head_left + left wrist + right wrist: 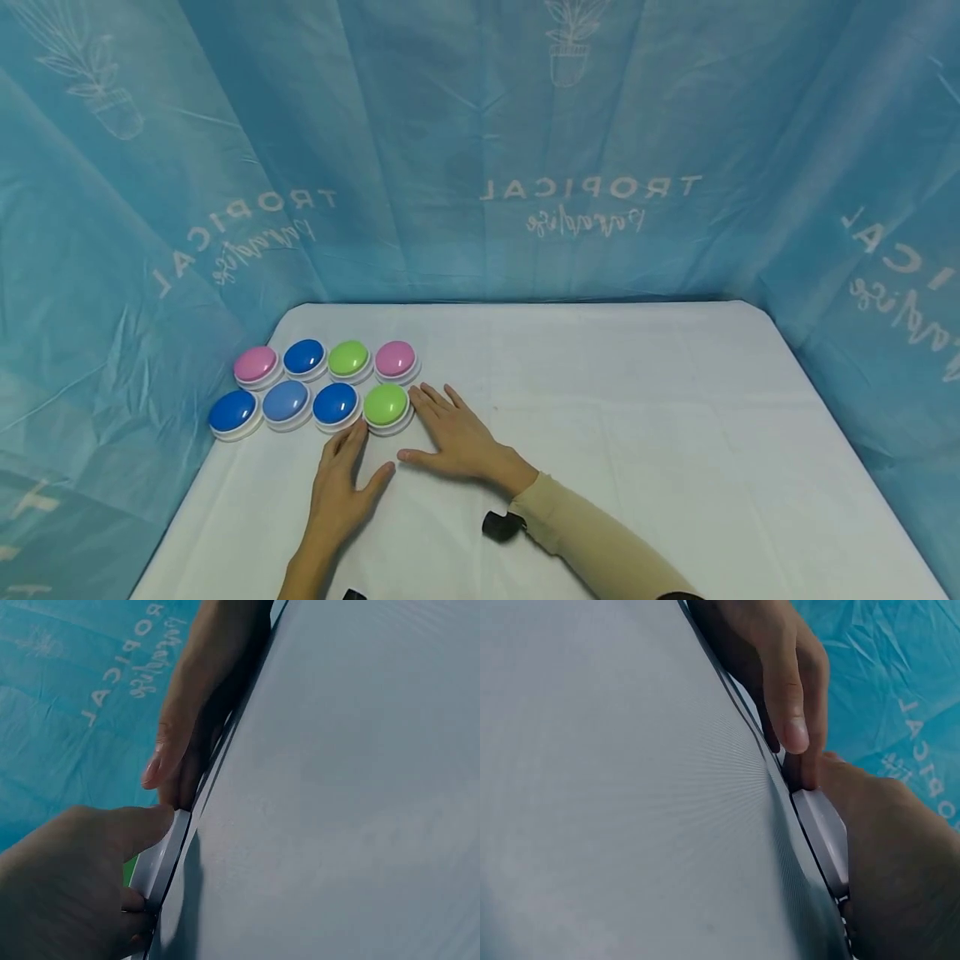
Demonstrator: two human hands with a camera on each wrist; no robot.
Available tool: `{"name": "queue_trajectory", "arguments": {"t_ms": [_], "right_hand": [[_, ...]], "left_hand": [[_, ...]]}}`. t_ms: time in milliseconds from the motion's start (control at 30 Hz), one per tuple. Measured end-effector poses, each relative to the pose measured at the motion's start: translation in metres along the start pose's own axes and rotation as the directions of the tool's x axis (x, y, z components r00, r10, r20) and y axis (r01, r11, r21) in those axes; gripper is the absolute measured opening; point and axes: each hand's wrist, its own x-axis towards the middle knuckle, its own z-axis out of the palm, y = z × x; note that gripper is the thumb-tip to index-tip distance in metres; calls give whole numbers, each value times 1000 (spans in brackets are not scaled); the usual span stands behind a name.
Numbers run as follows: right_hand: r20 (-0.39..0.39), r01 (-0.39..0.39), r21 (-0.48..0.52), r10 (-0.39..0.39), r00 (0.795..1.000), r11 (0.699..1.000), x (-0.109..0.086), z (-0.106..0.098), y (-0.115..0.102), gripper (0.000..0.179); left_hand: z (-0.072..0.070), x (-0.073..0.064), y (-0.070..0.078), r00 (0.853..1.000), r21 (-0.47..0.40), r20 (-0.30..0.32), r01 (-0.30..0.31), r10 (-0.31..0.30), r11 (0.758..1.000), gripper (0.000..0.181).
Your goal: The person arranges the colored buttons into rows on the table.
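Observation:
A green push button (386,405) with a domed top and white base stands at the right end of the front row. My left hand (341,492) has its extended fingers at the button's front left, right by the base, with the thumb apart from them. From the other side my right hand (461,440) lies spread, fingertips at the base's right edge and thumb pointing left towards the left thumb. Beside the green one sits a dark blue button (335,404), close to the left fingertips. In the left wrist view the button's white base (159,859) shows between both hands.
Further left in the front row are a light blue button (286,402) and another dark blue button (232,412). Behind them runs a row with a pink button (256,364), a blue one (303,357), a green one (348,358) and a second pink one (395,359). Blue curtains (450,125) surround the white-covered table (637,417).

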Motion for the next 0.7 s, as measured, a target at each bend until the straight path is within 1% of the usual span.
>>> {"name": "queue_trajectory", "arguments": {"t_ms": [133, 200, 267, 367, 467, 600, 700], "right_hand": [[-1, 15, 2, -15, 1000, 1000, -2, -2, -1, 106], [-4, 25, 5, -25, 1000, 1000, -6, -2, -1, 108], [-6, 31, -2, -31, 999, 1000, -12, -2, 1, 110], [-19, 29, -22, -30, 999, 999, -25, -3, 5, 110], [-27, 10, -43, -12, 1000, 999, -43, -5, 11, 111], [-48, -20, -23, 19, 999, 1000, -64, -9, 19, 112], [-76, -47, -4, 46, 996, 999, -77, -14, 26, 112]], "left_hand": [[-1, -1, 4, 998, 25, 55, 27, -28, 999, 90], [-1, -3, 6, 997, 21, 70, 24, -25, 999, 91], [2, -5, 8, 998, 12, 66, 4, -5, 1000, 91], [8, -10, 13, 997, 15, 48, -52, 51, 999, 90], [18, -15, 20, 991, 31, 50, -123, 121, 992, 94], [31, -20, 32, 976, 53, 66, -211, 207, 976, 103], [38, -18, 40, 959, 65, 72, -279, 274, 958, 107]]}}
